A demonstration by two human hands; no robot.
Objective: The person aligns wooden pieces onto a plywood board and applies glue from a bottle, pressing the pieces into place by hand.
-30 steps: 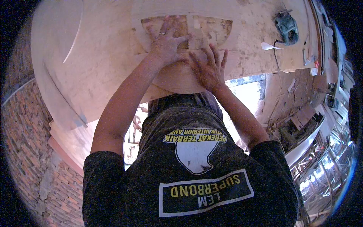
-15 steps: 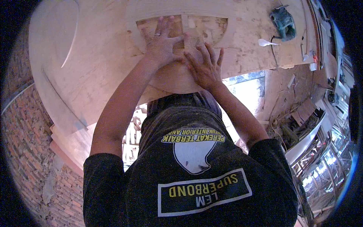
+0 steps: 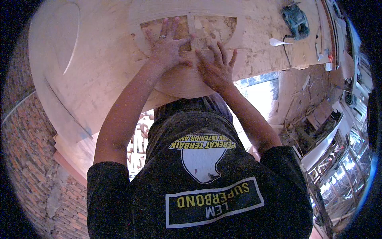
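My left hand [image 3: 166, 49], with a ring on one finger, lies open on a thin plywood panel with cut-outs. Its fingers spread over the left cut-out [image 3: 181, 30] of two that sit side by side, split by a narrow strip [image 3: 190, 24]. Beside it my right hand [image 3: 217, 69] rests open with fingers apart, reaching the lower edge of the right cut-out [image 3: 223, 28]. Between and below my hands, the panel's rounded edge [image 3: 185, 88] comes close to my waist. Beneath everything spreads a large plywood sheet [image 3: 107, 51]; the surface under my palms is hidden.
A teal power tool [image 3: 295, 22] with a dark cord stands at the sheet's right, near a white scrap [image 3: 278, 42]. A curved piece [image 3: 65, 40] lies at the far left. A brick wall [image 3: 32, 147] runs along the left; wood offcuts [image 3: 318, 119] pile up at the right.
My right hand has shifted slightly up and left, its thumb spreading outward. My left hand stays flat in about the same place. The whole view has drifted slightly left.
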